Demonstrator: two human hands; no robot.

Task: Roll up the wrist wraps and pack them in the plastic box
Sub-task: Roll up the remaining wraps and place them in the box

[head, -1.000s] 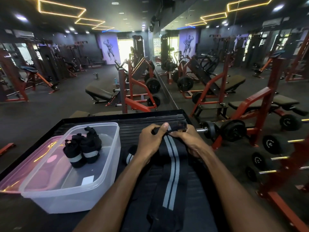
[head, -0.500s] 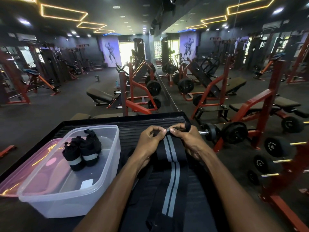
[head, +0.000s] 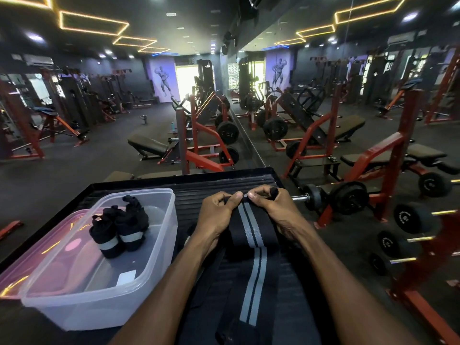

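A long black wrist wrap (head: 252,247) with two grey stripes lies stretched toward me on the black ribbed platform (head: 199,185). My left hand (head: 216,215) and my right hand (head: 271,210) pinch its far end together, thumbs nearly touching, with the end curled into a small roll under the fingers. A black loop sticks out past my right fingers. The clear plastic box (head: 159,235) stands at the left, open, with two rolled black wraps (head: 119,227) standing inside. Another wrap (head: 186,240) lies partly hidden beneath my left wrist.
The box's pinkish lid (head: 32,265) lies under its left side. To the right of the platform stand a red dumbbell rack (head: 408,252) and a loaded bar (head: 331,195). Beyond are benches, red machines and a mirror wall.
The far end of the wrap has been turned in tighter. My thumbs have come together over it and both hands have edged slightly toward me.
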